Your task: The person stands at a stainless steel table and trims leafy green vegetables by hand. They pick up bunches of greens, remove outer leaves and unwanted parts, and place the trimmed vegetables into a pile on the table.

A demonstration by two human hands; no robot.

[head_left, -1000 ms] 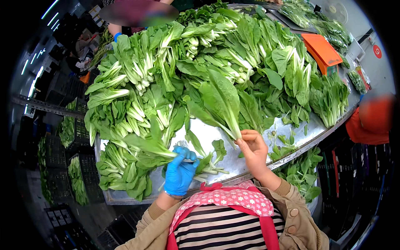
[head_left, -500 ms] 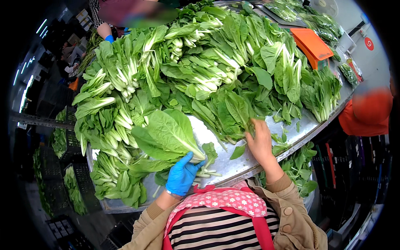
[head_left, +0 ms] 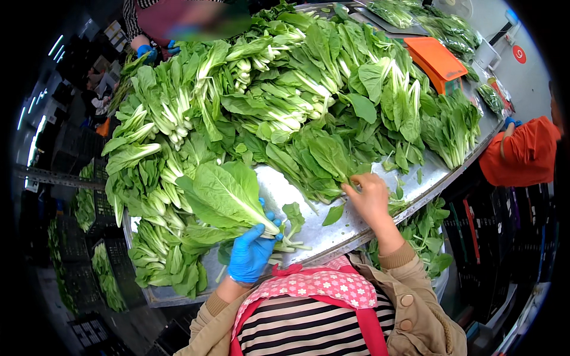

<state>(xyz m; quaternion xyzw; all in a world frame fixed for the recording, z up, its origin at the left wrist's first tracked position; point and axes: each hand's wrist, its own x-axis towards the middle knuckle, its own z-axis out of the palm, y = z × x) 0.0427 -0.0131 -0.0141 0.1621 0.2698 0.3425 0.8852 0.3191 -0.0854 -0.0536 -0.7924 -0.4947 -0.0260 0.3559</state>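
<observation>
Blue-gloved left hand (head_left: 249, 255) fingers clamped on one bok choy (head_left: 228, 196), stem near-right, leaves far-left, bare right hand (head_left: 369, 199) fingers pinching one leaf (head_left: 329, 155) at the heap (head_left: 285, 101), steel tabletop (head_left: 332, 228)

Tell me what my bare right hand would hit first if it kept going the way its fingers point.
Your right hand points up and left into the heap, so it would probably meet the leafy green bunch at its fingertips first; depth is hard to judge.
</observation>
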